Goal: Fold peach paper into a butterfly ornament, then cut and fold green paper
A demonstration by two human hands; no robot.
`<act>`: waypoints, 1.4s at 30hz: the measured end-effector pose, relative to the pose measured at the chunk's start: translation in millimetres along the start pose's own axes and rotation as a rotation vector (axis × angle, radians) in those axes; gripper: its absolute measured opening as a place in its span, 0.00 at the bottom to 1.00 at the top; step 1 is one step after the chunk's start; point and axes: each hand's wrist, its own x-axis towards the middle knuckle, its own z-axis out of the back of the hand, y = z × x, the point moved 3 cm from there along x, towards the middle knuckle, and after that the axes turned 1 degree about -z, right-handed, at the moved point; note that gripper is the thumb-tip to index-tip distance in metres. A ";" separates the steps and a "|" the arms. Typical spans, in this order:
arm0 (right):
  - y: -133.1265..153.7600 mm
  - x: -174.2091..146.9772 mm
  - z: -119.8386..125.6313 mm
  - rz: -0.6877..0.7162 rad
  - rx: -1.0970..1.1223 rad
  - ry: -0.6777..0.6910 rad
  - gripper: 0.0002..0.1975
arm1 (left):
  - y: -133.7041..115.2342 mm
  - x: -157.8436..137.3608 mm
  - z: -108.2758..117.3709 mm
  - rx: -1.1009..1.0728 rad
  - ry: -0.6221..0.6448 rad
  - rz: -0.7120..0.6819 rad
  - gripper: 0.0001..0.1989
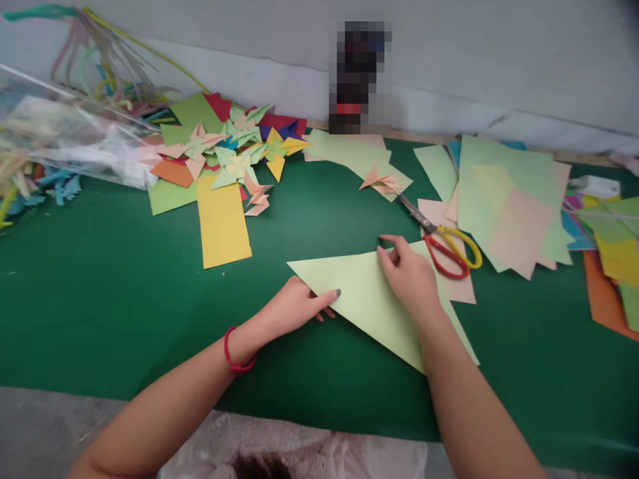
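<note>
A light green sheet of paper, folded to a pointed shape, lies between my hands over the green table. My left hand grips its lower left edge, thumb on top and fingers underneath. Over the paper's upper edge is my right hand, with thumb and forefinger curled close together at that edge; its other fingers are partly hidden. Just beyond the right hand, scissors with one red and one yellow handle rest on pale pink paper. Their blades point to a small peach folded paper piece.
Folded paper stars and coloured sheets are heaped at the back left, with a yellow paper rectangle in front. Pale sheets lie at the right. A clear plastic bag sits far left. A blurred-out object stands against the wall.
</note>
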 end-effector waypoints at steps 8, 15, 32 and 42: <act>-2.1 1.5 16.1 0.066 0.329 -0.081 0.13 | -10.1 2.0 22.0 0.037 -0.181 0.073 0.10; -31.9 16.1 24.8 0.084 0.340 -0.263 0.10 | -11.1 16.5 59.1 -0.027 -0.248 0.033 0.13; -1.2 -3.1 40.1 0.093 0.397 0.455 0.15 | -6.8 23.9 64.7 0.254 -0.103 -0.009 0.20; -1.3 -3.9 45.7 0.111 0.431 0.474 0.14 | -13.3 19.4 60.4 0.302 -0.083 0.014 0.21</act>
